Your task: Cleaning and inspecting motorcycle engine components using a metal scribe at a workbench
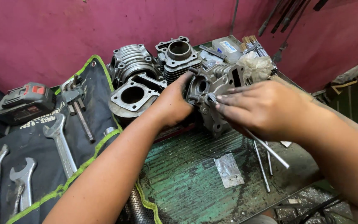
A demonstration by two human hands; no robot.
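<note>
My left hand [171, 103] gripped the heavy, hard metal engine head [212, 89] by its side — my right hand [258, 108] pinched a thin rod [270, 150].

I am in an engine repair workshop. My worn green counter [187, 182] carries finned engine cylinders [146, 79], and open-ended spanners [59, 145] lie on a dark tool roll [92, 108] beside a cordless tool battery [23, 103]. Metal rods [282, 16] hang on the grimy magenta wall [63, 29].
</note>
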